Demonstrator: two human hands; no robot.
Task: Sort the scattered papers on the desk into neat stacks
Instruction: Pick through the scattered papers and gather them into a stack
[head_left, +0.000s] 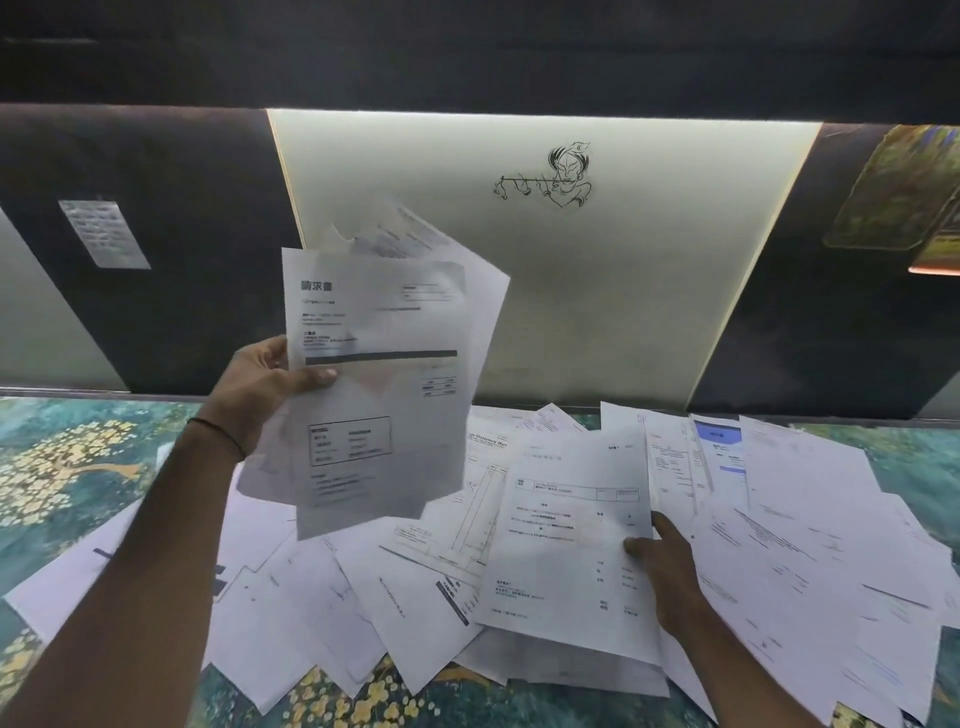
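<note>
My left hand (262, 384) grips a loose bunch of printed sheets (384, 374) and holds it upright above the desk, thumb across the front page. My right hand (662, 561) pinches the right edge of a single printed sheet (566, 545) that lies on top of the scattered papers (810, 545). Many white printed pages cover the desk from the left front to the right edge, overlapping at all angles. The desk surface (67, 467) has a teal and gold floral pattern.
Behind the desk stands a dark wall panel (182, 234) with a lit white board (597, 286) carrying a small line drawing (550, 179). A small note (104, 234) is pinned at the left. Colourful pictures (898, 192) hang at the far right.
</note>
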